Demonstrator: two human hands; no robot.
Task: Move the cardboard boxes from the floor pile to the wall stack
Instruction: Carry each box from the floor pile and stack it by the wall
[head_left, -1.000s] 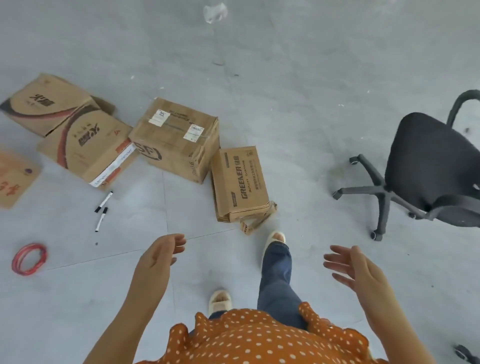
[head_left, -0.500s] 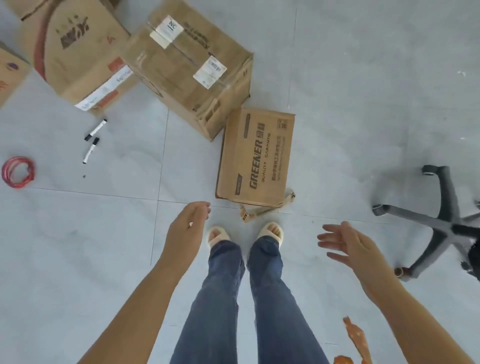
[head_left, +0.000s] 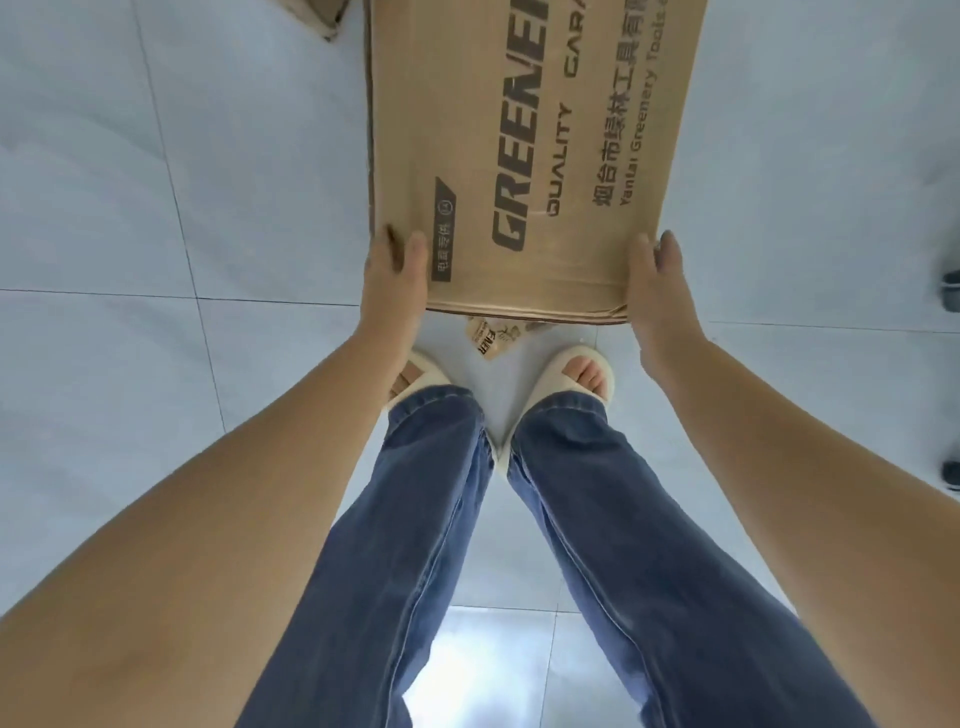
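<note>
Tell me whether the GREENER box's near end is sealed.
Cannot tell. The box lies flat; a printed flap sticks out beneath its near edge.

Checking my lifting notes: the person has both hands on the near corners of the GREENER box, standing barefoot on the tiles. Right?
Not barefoot: the head view shows cream sandals. The rest holds: left hand and right hand are on the GREENER box's near corners.

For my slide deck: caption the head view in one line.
Bending over, a person sets the left hand and right hand on opposite sides of a GREENER cardboard box lying on the tiled floor.
</note>
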